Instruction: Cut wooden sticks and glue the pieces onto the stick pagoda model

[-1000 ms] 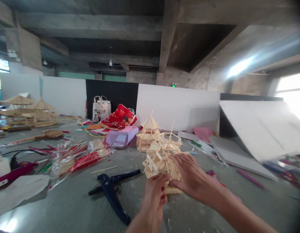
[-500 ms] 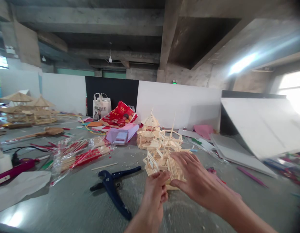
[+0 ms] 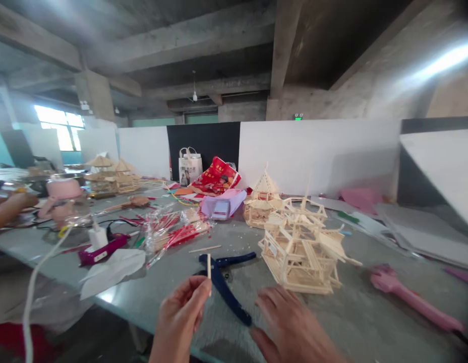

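Between thumb and fingers my left hand (image 3: 183,315) pinches a short thin wooden stick (image 3: 209,269), held upright. Just behind it on the table lies a dark blue pair of cutters (image 3: 228,295), jaws to the left. My right hand (image 3: 289,322) is slightly blurred, fingers apart and holding nothing, near the cutters' handle end and in front of a wooden stick model building (image 3: 300,257). That model has an open frame, a thin upright spire and a sloping slatted roof piece at its right. A second pointed-roof stick model (image 3: 265,199) stands behind it.
A pink glue gun (image 3: 415,297) lies at right. Plastic-wrapped stick bundles (image 3: 177,234), a loose stick (image 3: 205,249), a purple power strip (image 3: 103,250) and white paper (image 3: 113,269) are at left. Another person's arm (image 3: 10,209) reaches in at far left.
Both hands have come away from the model toward the table's front edge. The left hand, with the stick, moved left; the stick now shows clearly. The view has turned left.
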A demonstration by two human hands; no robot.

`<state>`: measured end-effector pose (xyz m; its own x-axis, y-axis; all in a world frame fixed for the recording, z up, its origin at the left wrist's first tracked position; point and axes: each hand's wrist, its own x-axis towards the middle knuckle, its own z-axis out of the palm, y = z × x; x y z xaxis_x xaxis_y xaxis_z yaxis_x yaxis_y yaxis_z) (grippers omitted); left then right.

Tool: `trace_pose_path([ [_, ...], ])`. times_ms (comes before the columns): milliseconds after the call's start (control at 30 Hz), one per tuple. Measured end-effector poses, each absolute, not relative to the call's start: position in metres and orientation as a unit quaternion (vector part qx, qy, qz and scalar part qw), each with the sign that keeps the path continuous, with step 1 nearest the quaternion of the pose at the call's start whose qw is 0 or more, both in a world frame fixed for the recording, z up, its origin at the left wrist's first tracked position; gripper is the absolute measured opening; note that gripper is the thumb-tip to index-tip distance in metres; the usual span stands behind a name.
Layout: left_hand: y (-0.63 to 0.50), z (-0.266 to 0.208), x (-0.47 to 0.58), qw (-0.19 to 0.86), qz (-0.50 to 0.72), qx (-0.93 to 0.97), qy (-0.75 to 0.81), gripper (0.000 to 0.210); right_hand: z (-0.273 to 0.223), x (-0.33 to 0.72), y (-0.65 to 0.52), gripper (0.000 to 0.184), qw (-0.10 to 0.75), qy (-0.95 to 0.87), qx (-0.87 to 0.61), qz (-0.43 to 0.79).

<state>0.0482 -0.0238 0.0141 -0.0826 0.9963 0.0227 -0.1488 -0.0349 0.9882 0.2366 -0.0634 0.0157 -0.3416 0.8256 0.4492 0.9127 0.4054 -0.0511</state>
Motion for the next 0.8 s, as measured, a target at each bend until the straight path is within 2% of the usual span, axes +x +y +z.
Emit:
trace_pose_path([
  [133,-0.011,0.007,0.022,0.478,0.558,0.467,0.492,0.038,0.018,0.201,-0.034,0.025,0.18,-0.801,-0.565,-0.083],
  [233,-0.004,0.003,0.026,0.501,0.525,0.488,0.485,0.043,0.014,0.2,-0.026,0.027,0.24,-0.796,-0.545,-0.109],
  [367,-0.004,0.006,0.067,0.604,0.456,0.512,0.406,0.043,0.022,0.232,-0.044,0.036,0.314,-0.779,-0.49,-0.236],
  [500,-0.015,0.022,0.133,0.728,0.419,0.437,0.322,0.03,0.055,0.282,-0.078,0.039,0.302,-0.732,-0.522,-0.317],
  [600,-0.025,0.036,0.175,0.765,0.418,0.394,0.29,0.024,0.075,0.316,-0.088,0.042,0.269,-0.706,-0.58,-0.305],
  [800,-0.023,0.036,0.212,0.784,0.422,0.325,0.318,0.026,0.086,0.346,-0.079,0.052,0.21,-0.752,-0.598,-0.179],
])
